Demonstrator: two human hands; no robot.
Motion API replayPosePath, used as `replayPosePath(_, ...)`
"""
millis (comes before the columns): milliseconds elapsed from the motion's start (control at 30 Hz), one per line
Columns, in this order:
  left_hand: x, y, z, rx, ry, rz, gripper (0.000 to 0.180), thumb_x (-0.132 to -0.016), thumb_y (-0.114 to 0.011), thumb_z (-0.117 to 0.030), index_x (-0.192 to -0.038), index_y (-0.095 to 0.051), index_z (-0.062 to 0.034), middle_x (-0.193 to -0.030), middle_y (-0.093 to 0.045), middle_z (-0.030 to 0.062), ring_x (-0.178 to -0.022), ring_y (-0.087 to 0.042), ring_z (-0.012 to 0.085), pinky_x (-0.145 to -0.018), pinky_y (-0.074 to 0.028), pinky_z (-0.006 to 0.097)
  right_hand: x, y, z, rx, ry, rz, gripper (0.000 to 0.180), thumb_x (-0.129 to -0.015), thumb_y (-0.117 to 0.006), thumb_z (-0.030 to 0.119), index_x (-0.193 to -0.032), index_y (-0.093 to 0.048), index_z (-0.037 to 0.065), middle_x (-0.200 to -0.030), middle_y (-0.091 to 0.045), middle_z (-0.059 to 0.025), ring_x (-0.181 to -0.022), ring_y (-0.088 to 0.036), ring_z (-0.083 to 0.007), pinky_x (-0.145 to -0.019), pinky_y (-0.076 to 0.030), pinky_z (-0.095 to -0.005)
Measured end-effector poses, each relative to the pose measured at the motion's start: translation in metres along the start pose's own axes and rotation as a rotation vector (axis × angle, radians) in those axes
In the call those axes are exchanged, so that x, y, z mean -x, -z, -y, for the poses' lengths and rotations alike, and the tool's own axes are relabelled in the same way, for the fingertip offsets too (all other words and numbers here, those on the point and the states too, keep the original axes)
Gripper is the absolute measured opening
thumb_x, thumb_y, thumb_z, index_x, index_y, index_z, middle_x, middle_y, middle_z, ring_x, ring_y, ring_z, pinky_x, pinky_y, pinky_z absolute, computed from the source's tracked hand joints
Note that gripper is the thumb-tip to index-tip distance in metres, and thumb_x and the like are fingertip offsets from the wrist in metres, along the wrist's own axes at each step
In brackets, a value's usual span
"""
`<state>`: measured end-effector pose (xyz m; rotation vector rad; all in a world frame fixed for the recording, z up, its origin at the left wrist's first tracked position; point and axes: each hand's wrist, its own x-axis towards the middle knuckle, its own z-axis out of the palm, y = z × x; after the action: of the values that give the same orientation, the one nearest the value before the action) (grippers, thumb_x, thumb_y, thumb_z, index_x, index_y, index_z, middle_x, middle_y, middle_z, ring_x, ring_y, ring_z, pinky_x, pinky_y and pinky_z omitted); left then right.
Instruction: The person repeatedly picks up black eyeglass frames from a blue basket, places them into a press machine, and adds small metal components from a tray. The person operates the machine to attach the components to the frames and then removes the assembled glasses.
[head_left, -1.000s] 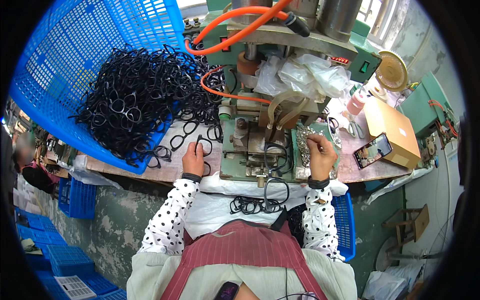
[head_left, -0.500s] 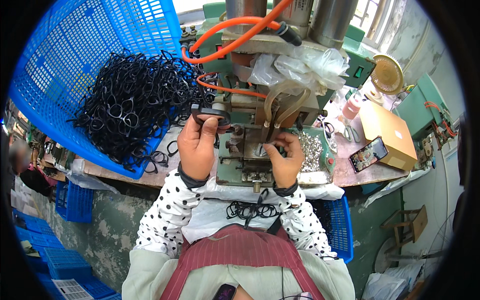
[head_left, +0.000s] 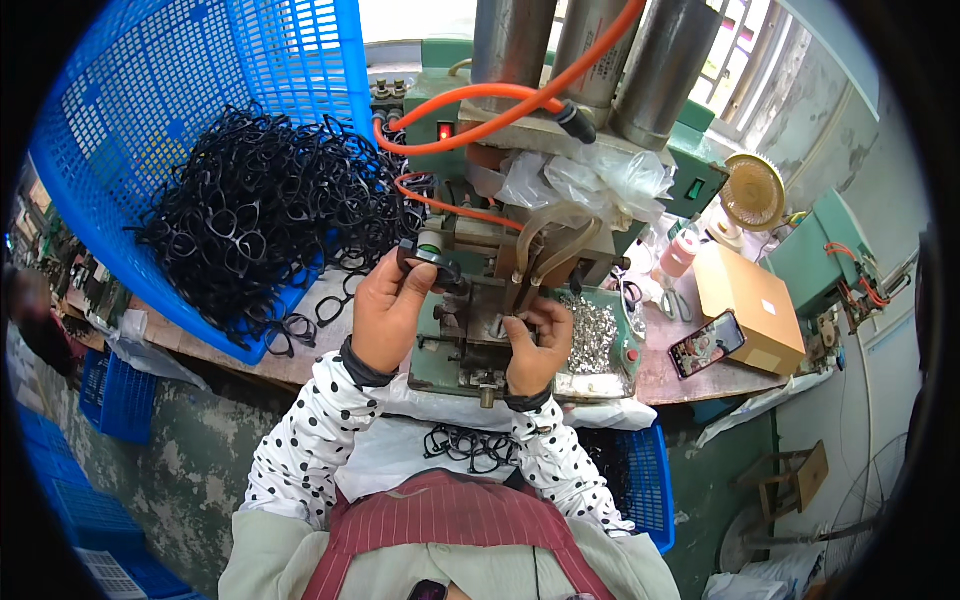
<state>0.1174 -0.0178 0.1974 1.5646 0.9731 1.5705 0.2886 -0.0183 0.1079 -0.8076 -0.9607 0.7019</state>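
My left hand (head_left: 387, 312) is closed round a black eyeglass frame (head_left: 436, 266), thumb on its near side, raised at the left of a green bench press (head_left: 428, 372). My right hand (head_left: 540, 346) is at the press's metal work block (head_left: 482, 322), below two clear tubes (head_left: 541, 268). Its thumb and forefinger are drawn together beside a small silvery spot; whatever lies between them is too small to make out. Just right of this hand is a heap of small shiny metal parts (head_left: 592, 335).
A big blue basket (head_left: 300, 60) heaped with black eyeglass frames (head_left: 240, 210) stands left. More frames (head_left: 470, 447) lie on my lap. Orange hoses (head_left: 480, 95) arch over the press. To the right are a phone (head_left: 707, 344), a cardboard box (head_left: 745, 300), scissors (head_left: 676, 305) and a fan (head_left: 752, 192).
The whole view has shifted slightly. In my left hand the eyeglass frame has turned a little. My right hand stays at the work block. A red switch light on the press now glows.
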Motion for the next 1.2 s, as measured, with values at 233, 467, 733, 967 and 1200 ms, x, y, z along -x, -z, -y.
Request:
replayPosePath(233,0.019,-0.016,-0.005,-0.272,-0.327,-0.046,0.013,-0.088,-0.061,-0.006,-0.100,-0.064,-0.0019,-0.100,-0.067,0.0113,-0.089,-0.064,0.0245,-0.077,-0.050,0.032,-0.004,-0.005,0.001,0.009,0.025,0.002,0.044,-0.077,-0.072,-0.006,-0.114,-0.049,-0.002,-0.093,-0.062,-0.0081,-0.083,-0.061,-0.0146,-0.077,-0.049,-0.0255)
replayPosePath(467,0.057,-0.044,0.036,-0.422,-0.782,0.454,0.039,-0.077,-0.065,0.000,-0.115,-0.063,-0.0036,-0.119,-0.062,0.0126,-0.102,-0.062,0.0313,-0.096,-0.049,0.045,-0.056,0.079,-0.010,0.772,0.263,-0.133,0.034,-0.072,-0.075,0.005,-0.104,-0.063,0.005,-0.093,-0.066,-0.0089,-0.085,-0.063,-0.0245,-0.079,-0.049,-0.0326)
replayPosePath(733,0.054,-0.047,0.040,-0.468,-0.834,0.537,0.041,-0.078,-0.064,0.000,-0.118,-0.060,-0.0009,-0.123,-0.061,0.0152,-0.105,-0.061,0.0303,-0.095,-0.050,0.046,-0.054,0.166,0.003,1.214,-0.118,0.093,0.025,-0.079,-0.073,0.019,-0.098,-0.066,0.005,-0.087,-0.070,-0.0145,-0.079,-0.067,-0.0298,-0.070,-0.052,-0.0390)
replayPosePath(967,0.056,-0.047,0.049,-0.437,-0.819,0.505,0.046,-0.074,-0.061,-0.001,-0.120,-0.059,-0.0024,-0.128,-0.057,0.0119,-0.107,-0.059,0.0308,-0.098,-0.047,0.046,-0.043,0.168,-0.037,1.322,0.134,0.214,0.017,-0.080,-0.072,0.023,-0.087,-0.066,0.008,-0.081,-0.063,-0.0116,-0.077,-0.063,-0.0327,-0.068,-0.049,-0.0443)
replayPosePath(1200,0.054,-0.006,0.056,-0.693,-1.034,0.324,0.040,-0.078,-0.064,-0.014,-0.118,-0.061,-0.0104,-0.129,-0.056,0.0061,-0.114,-0.054,0.0232,-0.108,-0.029,0.053,-0.045,0.165,-0.038,0.952,0.075,0.068,0.009,-0.082,-0.070,0.013,-0.086,-0.070,0.006,-0.079,-0.065,-0.0111,-0.071,-0.061,-0.0289,-0.066,-0.047,-0.0386)
